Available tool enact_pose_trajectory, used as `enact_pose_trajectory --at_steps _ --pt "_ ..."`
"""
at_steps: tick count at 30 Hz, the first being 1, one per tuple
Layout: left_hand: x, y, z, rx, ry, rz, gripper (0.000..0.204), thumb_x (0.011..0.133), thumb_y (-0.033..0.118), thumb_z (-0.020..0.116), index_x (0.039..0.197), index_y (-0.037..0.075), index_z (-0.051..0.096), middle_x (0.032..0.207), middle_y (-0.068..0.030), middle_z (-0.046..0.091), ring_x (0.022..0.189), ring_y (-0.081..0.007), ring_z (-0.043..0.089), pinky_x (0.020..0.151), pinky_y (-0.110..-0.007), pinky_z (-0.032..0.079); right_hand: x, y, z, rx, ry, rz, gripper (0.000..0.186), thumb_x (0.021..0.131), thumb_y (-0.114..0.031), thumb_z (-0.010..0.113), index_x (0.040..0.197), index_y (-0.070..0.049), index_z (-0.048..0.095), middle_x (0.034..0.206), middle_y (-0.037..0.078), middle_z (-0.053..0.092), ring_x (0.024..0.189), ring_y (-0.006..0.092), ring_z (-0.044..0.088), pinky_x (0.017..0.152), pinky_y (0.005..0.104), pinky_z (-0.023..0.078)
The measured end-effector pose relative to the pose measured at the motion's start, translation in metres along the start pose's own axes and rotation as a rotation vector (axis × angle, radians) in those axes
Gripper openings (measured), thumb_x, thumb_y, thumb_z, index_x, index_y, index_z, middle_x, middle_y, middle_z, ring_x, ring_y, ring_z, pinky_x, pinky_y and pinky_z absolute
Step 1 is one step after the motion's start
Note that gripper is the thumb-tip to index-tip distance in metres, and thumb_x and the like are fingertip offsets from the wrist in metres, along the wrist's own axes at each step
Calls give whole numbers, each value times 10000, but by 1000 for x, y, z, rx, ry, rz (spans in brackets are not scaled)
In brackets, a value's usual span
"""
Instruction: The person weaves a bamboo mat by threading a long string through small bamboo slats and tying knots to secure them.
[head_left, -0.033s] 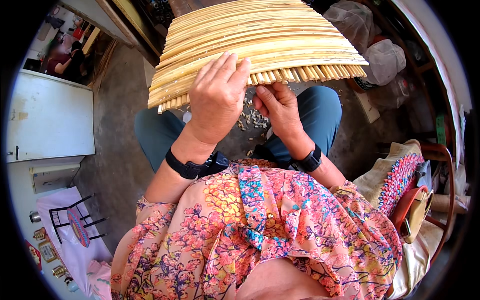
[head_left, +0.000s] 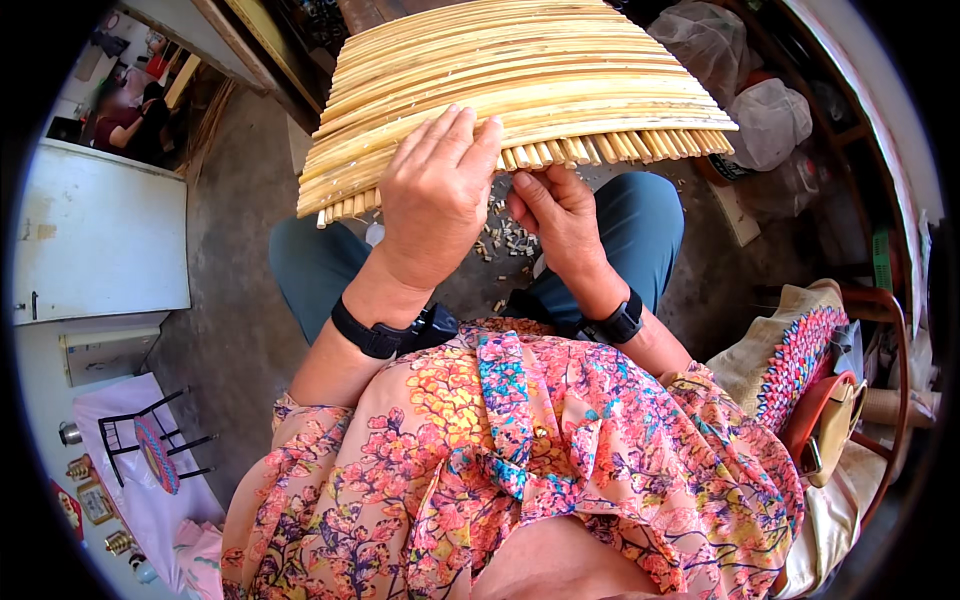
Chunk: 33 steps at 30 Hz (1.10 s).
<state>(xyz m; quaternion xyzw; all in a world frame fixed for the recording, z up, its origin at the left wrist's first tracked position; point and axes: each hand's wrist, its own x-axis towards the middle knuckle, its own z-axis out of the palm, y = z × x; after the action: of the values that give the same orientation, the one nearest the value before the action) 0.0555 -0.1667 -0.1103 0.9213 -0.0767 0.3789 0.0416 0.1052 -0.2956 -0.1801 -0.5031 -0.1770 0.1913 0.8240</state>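
At 10 o'clock there is 1 person in a dark red top (head_left: pixel 122 132); below, at 9 o'clock, stands 1 flat-fronted white cabinet (head_left: pixel 100 230), and at 8 o'clock 1 black-framed stool with a round multicoloured seat (head_left: pixel 157 455).

At 12 o'clock lies 1 broad panel of straight, pale-yellow, round sticks (head_left: pixel 500 65), above 2 knees in blue-grey trousers (head_left: pixel 640 225); its sticks are too crowded to count. At 11 o'clock from centre, the left hand (head_left: pixel 435 190) rests over the panel's near edge, fingers extended and close together; its thumb is hidden, so I cannot tell whether it grips. At 1 o'clock, the right hand (head_left: pixel 562 215) is drawn into a narrow pinch just under the stick ends; I cannot tell what, if anything, is between the fingertips. Each wrist wears a black band, 2 in all.

The step in hand looks like working along the near edge. The next move probably calls for a steady left hand and a fine right-hand pinch.

Between the knees lie short, pale cut pieces (head_left: pixel 512 240), too many to count. At 2 o'clock are 2 cloudy plastic bags (head_left: pixel 770 122).
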Motion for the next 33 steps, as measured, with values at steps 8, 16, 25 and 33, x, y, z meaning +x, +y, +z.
enact_pose_trajectory --at_steps 8,16,25,33 --pt "-2 0 3 53 36 56 377 646 -18 635 1019 40 634 997 -144 643 957 -270 621 812 -354 490 -2 1 4 134 -9 -22 76 890 -91 557 919 -24 579 650 -18 533 533 33 458 434 164 317" --pt "-2 0 4 51 44 74 346 661 -16 626 1003 33 638 968 -145 649 929 -269 631 796 -346 496 -2 -1 5 146 33 4 57 884 -81 559 890 -35 593 660 -18 532 536 37 449 435 171 308" --pt "-5 1 4 43 38 70 363 649 -24 627 1007 33 635 977 -139 646 938 -266 626 794 -344 496 3 -4 3 63 -14 40 120 904 -120 538 852 -31 599 645 5 533 529 50 428 452 169 305" --pt "-11 2 6 2 0 25 433 586 -24 644 1013 49 638 995 -133 643 964 -261 613 813 -349 488 -1 -8 0 -28 -17 121 146 905 -135 534 803 -52 598 614 -6 553 474 39 429 424 179 326"
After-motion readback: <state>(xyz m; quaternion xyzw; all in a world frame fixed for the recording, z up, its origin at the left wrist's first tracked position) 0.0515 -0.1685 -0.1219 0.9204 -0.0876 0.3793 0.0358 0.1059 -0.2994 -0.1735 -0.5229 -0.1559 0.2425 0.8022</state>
